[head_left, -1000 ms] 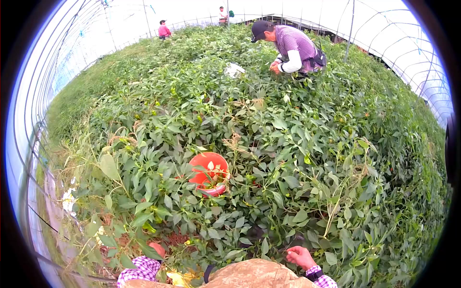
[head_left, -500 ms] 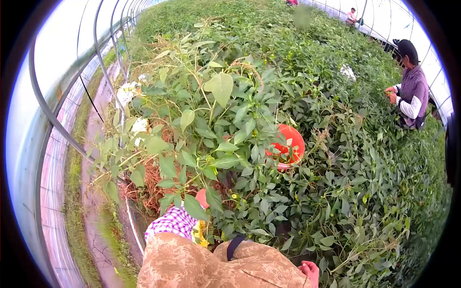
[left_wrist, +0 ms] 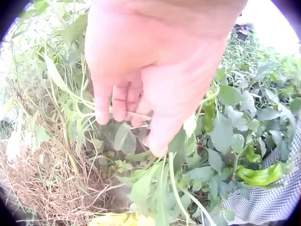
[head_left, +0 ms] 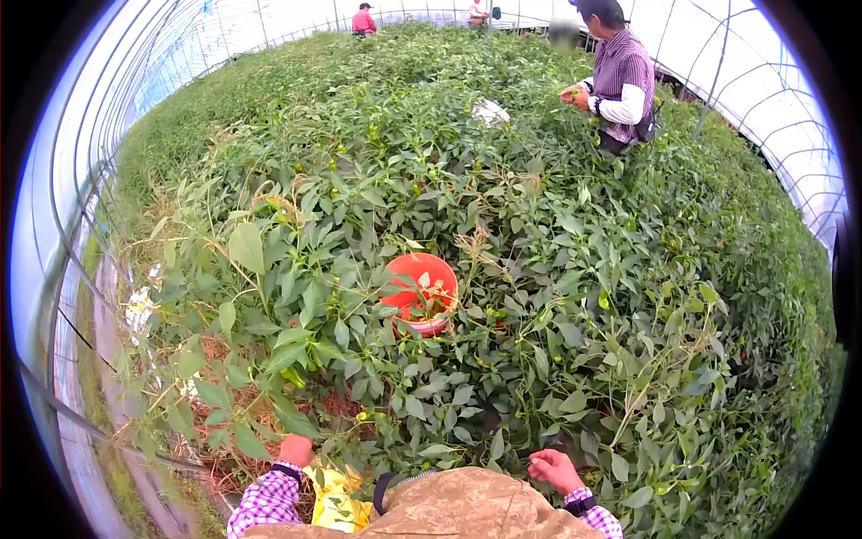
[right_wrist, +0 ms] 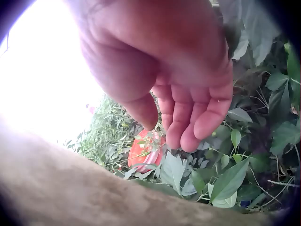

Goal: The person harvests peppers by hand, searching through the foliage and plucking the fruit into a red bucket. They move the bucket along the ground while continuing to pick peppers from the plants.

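At the bottom left of the head view, my left hand (head_left: 296,448) is low among the leaves. In the left wrist view its fingers curl round a thin plant stem (left_wrist: 137,115), the thumb lying against the stalks. Green leaves and stalks hang below that hand, and a green pepper (left_wrist: 261,174) shows to its right. My right hand (head_left: 555,471) hangs beside the camouflage-patterned clothing (head_left: 485,503), over the leaves. Its fingers are loosely bent with nothing between them in the right wrist view. A red bucket (head_left: 422,283) with some leafy bits inside sits among the plants ahead.
Dense pepper plants (head_left: 539,234) spread forward under a plastic tunnel on metal hoops. A person in a striped shirt (head_left: 622,76) stands at the back right; two others are farther off. Dry brown stalks (left_wrist: 61,179) lie left, by a yellow bag (head_left: 337,499).
My view swung left, then back right. My left hand, earlier mostly behind leaves, now shows more fully. The person in the striped shirt has straightened from a bend. The bucket stays among the plants.
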Tool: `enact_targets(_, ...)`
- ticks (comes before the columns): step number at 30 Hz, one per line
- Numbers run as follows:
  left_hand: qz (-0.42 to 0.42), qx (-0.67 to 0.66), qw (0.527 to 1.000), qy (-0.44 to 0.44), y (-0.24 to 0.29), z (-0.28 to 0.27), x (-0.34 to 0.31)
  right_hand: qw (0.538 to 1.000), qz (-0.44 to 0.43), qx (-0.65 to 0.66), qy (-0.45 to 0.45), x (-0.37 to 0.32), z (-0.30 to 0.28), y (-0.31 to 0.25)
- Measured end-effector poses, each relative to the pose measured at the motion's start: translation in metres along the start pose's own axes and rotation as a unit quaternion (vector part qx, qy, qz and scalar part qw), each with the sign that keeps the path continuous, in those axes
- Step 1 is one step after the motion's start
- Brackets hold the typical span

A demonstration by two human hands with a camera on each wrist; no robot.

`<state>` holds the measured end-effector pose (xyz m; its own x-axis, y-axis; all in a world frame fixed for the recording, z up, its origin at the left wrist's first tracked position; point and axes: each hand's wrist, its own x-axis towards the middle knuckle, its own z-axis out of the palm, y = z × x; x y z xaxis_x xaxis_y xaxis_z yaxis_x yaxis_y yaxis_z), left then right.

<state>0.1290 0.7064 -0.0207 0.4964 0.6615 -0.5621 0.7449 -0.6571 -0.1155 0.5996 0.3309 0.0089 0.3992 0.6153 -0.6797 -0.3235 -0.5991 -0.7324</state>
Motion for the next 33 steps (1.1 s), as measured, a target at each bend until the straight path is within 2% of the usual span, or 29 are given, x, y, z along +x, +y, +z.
enact_targets(1,-0.031,0.011,0.999,-0.031,0.002,0.012,0.008,1.000,0.008,0.007,0.012,-0.001,0.002,0.003)
enact_targets(3,-0.057,0.078,0.993,0.074,0.020,0.009,0.005,1.000,0.000,0.023,0.015,-0.003,0.000,0.013)
enact_targets(5,-0.142,-0.039,0.988,0.037,0.017,0.026,0.028,0.999,0.003,0.029,0.030,-0.009,-0.002,0.016)
enact_targets(6,-0.137,-0.023,0.987,0.082,0.016,0.042,0.032,0.999,0.012,0.029,0.042,-0.012,-0.003,0.018)
enact_targets(7,-0.160,-0.058,0.984,0.047,0.012,0.055,0.045,0.998,0.010,0.034,0.048,-0.015,-0.004,0.022)
enact_targets(9,-0.145,-0.101,0.981,0.083,0.031,0.030,0.033,0.997,0.008,0.049,0.052,-0.018,-0.007,0.030)
enact_targets(11,-0.150,-0.121,0.977,0.096,0.016,0.066,0.065,0.997,0.012,0.047,0.057,-0.019,-0.009,0.034)
enact_targets(13,-0.158,-0.140,0.972,0.109,0.008,0.091,0.071,0.998,0.025,0.035,0.056,-0.021,-0.007,0.032)
enact_targets(15,-0.121,-0.247,0.904,0.329,0.007,0.097,0.066,0.998,0.022,0.033,0.052,-0.021,-0.004,0.026)
enact_targets(16,-0.170,-0.317,0.897,0.258,0.037,0.048,0.045,0.998,0.021,0.031,0.050,-0.020,-0.004,0.025)
enact_targets(19,-0.147,-0.341,0.875,0.309,0.038,0.054,0.043,0.998,0.020,0.036,0.045,-0.018,-0.001,0.025)
enact_targets(20,-0.130,-0.292,0.898,0.303,0.035,0.053,0.041,0.998,0.018,0.036,0.044,-0.017,0.000,0.023)
enact_targets(23,-0.178,-0.242,0.905,0.300,0.017,0.076,0.054,0.999,0.013,0.033,0.036,-0.015,0.000,0.017)
enact_targets(26,-0.161,-0.206,0.916,0.304,0.010,0.066,0.044,0.999,0.020,0.027,0.039,-0.015,0.001,0.014)
enact_targets(27,-0.159,-0.173,0.923,0.306,0.013,0.052,0.037,0.999,0.021,0.028,0.041,-0.014,0.001,0.015)
enact_targets(28,-0.189,-0.197,0.892,0.360,0.021,0.034,0.031,0.998,0.023,0.028,0.042,-0.014,0.001,0.016)
enact_targets(29,-0.190,-0.196,0.892,0.360,0.017,0.035,0.030,0.998,0.024,0.028,0.041,-0.015,0.001,0.017)
enact_targets(31,-0.149,-0.091,0.929,0.327,0.014,0.019,0.022,0.998,0.030,0.040,0.046,-0.015,0.000,0.018)
enact_targets(33,-0.117,-0.064,0.926,0.354,0.022,-0.009,-0.003,0.998,0.026,0.041,0.043,-0.014,-0.001,0.021)
